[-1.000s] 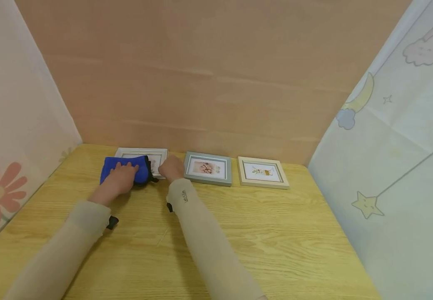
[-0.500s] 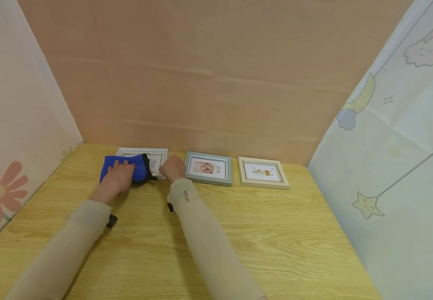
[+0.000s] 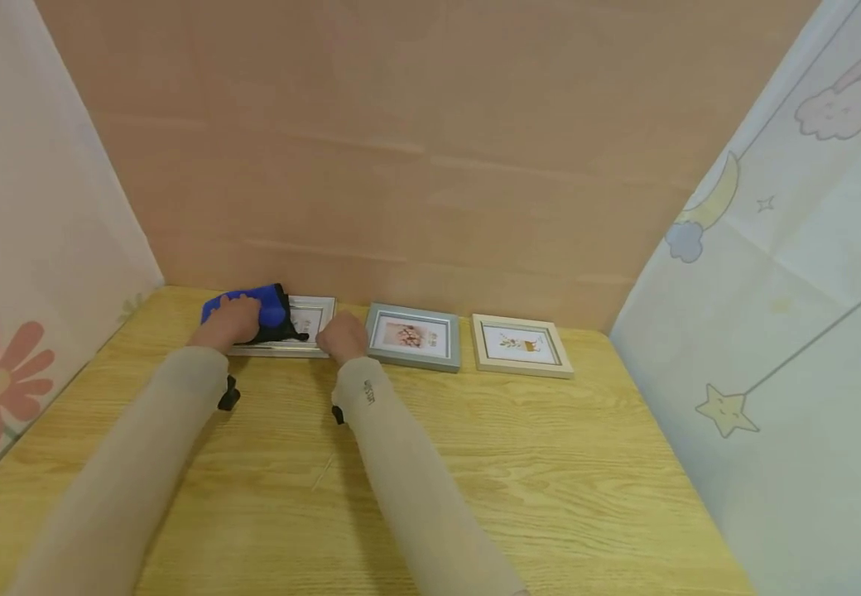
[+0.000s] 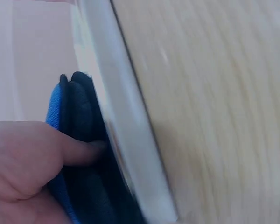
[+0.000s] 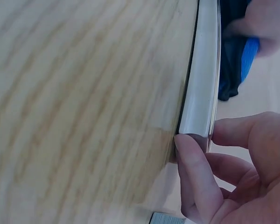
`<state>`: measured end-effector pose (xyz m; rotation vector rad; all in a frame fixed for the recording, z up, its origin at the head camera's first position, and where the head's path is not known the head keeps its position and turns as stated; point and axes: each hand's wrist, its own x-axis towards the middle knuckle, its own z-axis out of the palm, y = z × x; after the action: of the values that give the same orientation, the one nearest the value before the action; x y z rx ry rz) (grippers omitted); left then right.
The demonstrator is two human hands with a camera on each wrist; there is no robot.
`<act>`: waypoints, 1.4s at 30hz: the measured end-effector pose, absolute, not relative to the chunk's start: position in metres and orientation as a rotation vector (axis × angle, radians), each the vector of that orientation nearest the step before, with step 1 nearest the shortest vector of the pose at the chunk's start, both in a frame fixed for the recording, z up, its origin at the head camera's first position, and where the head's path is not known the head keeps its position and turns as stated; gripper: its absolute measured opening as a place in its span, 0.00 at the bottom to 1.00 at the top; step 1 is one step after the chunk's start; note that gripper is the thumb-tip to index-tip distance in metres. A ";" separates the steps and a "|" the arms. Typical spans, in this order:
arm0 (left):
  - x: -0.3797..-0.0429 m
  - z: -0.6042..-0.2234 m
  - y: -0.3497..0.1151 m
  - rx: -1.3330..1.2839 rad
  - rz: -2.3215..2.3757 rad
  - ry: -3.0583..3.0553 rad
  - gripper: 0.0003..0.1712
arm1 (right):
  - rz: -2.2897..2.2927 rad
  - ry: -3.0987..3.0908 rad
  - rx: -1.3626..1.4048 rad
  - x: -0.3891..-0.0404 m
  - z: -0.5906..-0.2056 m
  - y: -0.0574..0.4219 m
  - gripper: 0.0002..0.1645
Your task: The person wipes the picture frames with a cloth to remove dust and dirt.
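A white picture frame (image 3: 281,353) lies flat at the back left of the table. My left hand (image 3: 231,323) holds a folded blue cloth (image 3: 272,310) with black edging against the frame's left part. From the left wrist, the thumb presses the cloth's dark side, right beside the frame's pale edge (image 4: 126,107). My right hand (image 3: 343,336) pinches the frame's right corner; thumb and fingers sit on both sides of the rim (image 5: 200,79) in the right wrist view. The cloth hides most of the frame's picture.
To the right lie a grey-blue picture frame (image 3: 453,339) with a flower picture and a cream picture frame (image 3: 568,364) with a deer picture. A brown panel (image 3: 430,165) rises behind the wooden table (image 3: 550,480). Patterned white sheets stand at both sides.
The left hand has moved the cloth away from me, up over the frame, so the frame's near edge now shows below it. The right hand stays at the corner.
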<state>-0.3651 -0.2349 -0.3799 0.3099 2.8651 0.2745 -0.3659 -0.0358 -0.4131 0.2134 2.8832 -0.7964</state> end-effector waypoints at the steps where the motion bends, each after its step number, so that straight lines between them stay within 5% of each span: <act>1: -0.368 -0.380 -0.233 0.287 0.287 2.854 0.30 | -0.780 2.906 0.208 -0.363 -0.412 -0.036 0.25; 10: -0.380 -0.393 -0.207 0.474 0.419 2.853 0.39 | -0.671 2.990 0.203 -0.351 -0.405 -0.039 0.11; 19: -0.377 -0.401 -0.199 0.449 0.353 2.879 0.41 | -0.657 2.985 0.195 -0.361 -0.414 -0.035 0.10; 29: -0.372 -0.401 -0.233 0.254 0.230 2.982 0.33 | -0.813 2.914 0.153 -0.395 -0.449 -0.036 0.28; 36: -0.379 -0.403 -0.198 0.444 0.305 2.896 0.40 | -0.743 2.938 0.252 -0.375 -0.425 -0.039 0.11; 42: -0.377 -0.403 -0.188 0.404 0.286 2.890 0.42 | -0.733 2.945 0.282 -0.365 -0.416 -0.039 0.10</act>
<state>-0.3766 -0.1883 -0.4025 0.4040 2.8903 0.2859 -0.3648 -0.0391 -0.4157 0.2822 2.9451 -0.7330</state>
